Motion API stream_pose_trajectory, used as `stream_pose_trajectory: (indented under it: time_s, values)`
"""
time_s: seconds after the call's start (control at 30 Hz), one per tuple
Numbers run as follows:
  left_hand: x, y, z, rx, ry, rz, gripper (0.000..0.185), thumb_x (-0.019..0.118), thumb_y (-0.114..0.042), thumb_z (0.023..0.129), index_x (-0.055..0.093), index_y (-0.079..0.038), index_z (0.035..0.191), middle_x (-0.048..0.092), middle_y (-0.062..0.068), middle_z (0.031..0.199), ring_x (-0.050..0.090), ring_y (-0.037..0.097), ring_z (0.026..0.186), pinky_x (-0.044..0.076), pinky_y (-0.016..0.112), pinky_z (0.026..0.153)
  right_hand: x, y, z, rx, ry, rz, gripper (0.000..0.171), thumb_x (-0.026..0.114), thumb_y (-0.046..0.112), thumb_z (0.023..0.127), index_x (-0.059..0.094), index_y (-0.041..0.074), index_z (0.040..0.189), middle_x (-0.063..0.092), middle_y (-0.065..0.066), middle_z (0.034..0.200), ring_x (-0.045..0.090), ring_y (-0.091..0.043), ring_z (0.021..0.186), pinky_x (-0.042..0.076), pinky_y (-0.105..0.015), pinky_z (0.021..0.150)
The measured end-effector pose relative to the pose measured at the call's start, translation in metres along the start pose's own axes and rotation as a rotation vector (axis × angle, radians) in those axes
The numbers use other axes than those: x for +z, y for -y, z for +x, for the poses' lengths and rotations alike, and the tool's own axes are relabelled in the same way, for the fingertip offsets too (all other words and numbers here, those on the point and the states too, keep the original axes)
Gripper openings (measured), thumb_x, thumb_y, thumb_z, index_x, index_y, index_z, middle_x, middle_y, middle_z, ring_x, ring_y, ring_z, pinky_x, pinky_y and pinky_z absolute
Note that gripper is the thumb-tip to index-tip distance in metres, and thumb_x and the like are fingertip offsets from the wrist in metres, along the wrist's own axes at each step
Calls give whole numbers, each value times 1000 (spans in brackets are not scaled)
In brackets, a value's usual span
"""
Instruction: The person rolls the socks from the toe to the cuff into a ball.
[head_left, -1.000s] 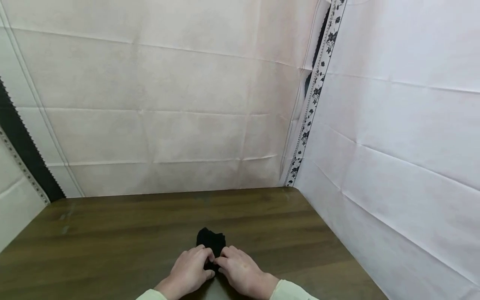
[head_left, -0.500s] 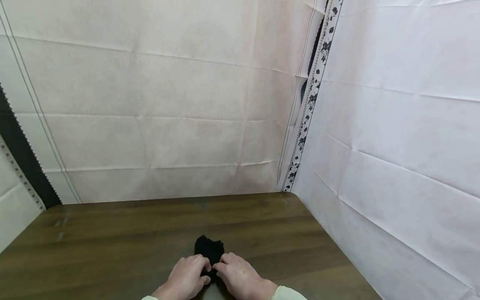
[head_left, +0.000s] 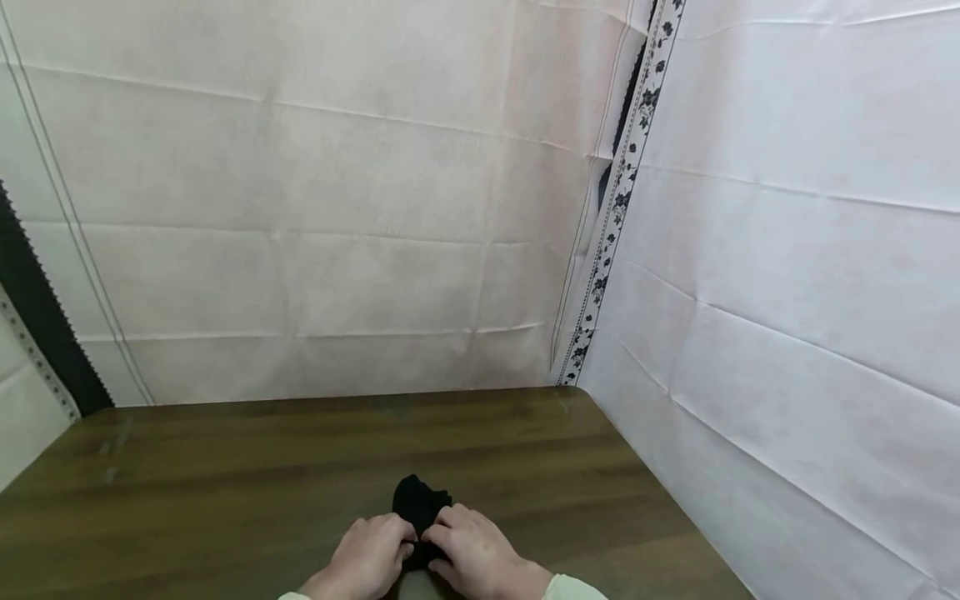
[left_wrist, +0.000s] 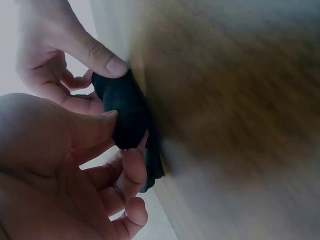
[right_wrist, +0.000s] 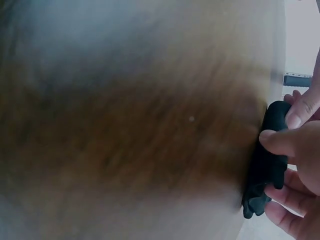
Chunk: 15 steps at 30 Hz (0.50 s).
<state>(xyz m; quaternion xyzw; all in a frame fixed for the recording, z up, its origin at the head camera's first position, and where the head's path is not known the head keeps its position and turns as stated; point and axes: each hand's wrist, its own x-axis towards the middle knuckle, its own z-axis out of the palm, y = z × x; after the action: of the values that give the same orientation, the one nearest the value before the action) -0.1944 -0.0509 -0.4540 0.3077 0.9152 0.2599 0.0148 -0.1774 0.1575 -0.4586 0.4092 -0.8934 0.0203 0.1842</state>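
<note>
Fingers (left_wrist: 132,172) of the left hand (head_left: 367,554) were curled round a small black bundle of cloth (head_left: 420,504), with the thumb pressed against its side, as the left wrist view showed. Those of the right hand (head_left: 472,554) pinched the same bundle from the other side: in the right wrist view the thumb and the fingertips closed on the dark fabric. Both hands met over the near end of the bundle, touching or nearly touching each other, and only its far end stuck out beyond the knuckles in the head view. The cloth lay on the table (head_left: 225,467), a dark brown wooden one, close to the near edge and roughly midway across what could be seen of it. It looked rumpled and folded over on itself, with a frilly loose edge hanging at one end in both wrist views; what kind of garment it was I could not tell. Pale sleeve cuffs showed at each wrist, at the very bottom of the head view. Behind the table hung a creased whitish sheet (head_left: 337,208), and another covered the right side, the two meeting at a strip with a black floral pattern (head_left: 618,200). A dark jagged band (head_left: 33,325) ran down at the far left.
</note>
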Motion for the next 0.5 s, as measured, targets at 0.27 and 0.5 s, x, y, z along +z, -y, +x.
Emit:
stream_pose_trajectory:
  time_s: [0.27,0.5]
  values:
    - [-4,-7,0,-94,-22,-5,13,79,-18,87,68,-17,93,56,-5,86,55,17,73,47,49,73,-2,1,4,51,108,2,20,71,27,96,73,20,114,56,13,93,48,0,83,43,-15,73]
    - [-4,-10,1,-105,20,-15,22,84,-21,82,66,-18,94,53,-4,84,51,16,69,44,46,70,-5,3,2,85,139,20,18,67,26,98,73,20,114,56,12,95,49,-1,84,45,-16,75]
